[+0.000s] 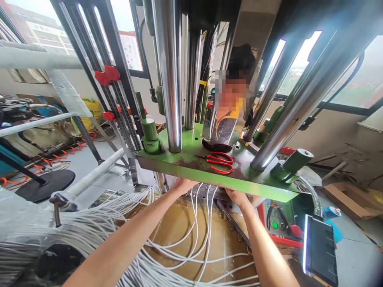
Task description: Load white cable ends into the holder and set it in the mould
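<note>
Both arms reach forward beneath the front edge of a green machine plate. My left hand is under the plate near its middle, its fingers hidden by the edge. My right hand is a little to the right, its fingers also out of sight. Between the hands, several white cables come out from under the plate and loop down over a brown board. What either hand touches there cannot be made out. Red-handled scissors lie on top of the plate.
Polished steel columns rise from the plate. A thick bundle of white cables spreads at left beside a wrapped frame. At right are a red tray with pliers, a dark panel and a cardboard box. A person shows among the columns.
</note>
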A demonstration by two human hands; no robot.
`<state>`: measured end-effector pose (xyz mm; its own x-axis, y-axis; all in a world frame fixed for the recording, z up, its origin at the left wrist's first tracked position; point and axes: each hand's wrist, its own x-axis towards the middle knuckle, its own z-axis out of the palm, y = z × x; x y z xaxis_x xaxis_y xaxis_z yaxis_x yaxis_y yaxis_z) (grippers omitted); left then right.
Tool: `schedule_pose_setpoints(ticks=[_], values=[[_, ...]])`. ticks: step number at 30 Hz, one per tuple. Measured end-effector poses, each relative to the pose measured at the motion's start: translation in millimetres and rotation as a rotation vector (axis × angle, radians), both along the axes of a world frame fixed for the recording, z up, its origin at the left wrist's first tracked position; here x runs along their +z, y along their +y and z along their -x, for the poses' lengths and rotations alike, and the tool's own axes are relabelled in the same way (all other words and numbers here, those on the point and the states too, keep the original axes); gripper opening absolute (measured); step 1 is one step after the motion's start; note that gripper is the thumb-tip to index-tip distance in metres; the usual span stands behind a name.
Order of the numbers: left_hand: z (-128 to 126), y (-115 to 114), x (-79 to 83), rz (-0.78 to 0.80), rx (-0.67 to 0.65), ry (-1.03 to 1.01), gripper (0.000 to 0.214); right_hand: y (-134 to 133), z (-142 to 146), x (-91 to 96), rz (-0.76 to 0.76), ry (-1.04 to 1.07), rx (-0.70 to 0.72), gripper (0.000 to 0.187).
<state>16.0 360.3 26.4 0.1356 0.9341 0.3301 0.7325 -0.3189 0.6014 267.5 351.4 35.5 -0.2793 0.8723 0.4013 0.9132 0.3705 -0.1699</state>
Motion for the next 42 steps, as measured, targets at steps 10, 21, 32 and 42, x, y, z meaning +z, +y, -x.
schedule_pose_setpoints(ticks=[10,21,32,42], values=[[-16,-31,4.2,-0.060,-0.074,0.226,0.025,-36,24,-0.6,0.099,-0.137,0.013,0.033],[-9,-34,13.2,-0.102,-0.026,0.396,0.034,-39,20,2.0,0.112,-0.155,-0.041,0.037],[1,-28,13.7,-0.085,-0.163,0.470,0.031,-39,52,7.3,0.118,-0.217,0.046,0.052],[0,-100,67.0,-0.028,-0.164,0.374,0.043,-91,22,35.4,0.153,-0.128,0.079,0.066]])
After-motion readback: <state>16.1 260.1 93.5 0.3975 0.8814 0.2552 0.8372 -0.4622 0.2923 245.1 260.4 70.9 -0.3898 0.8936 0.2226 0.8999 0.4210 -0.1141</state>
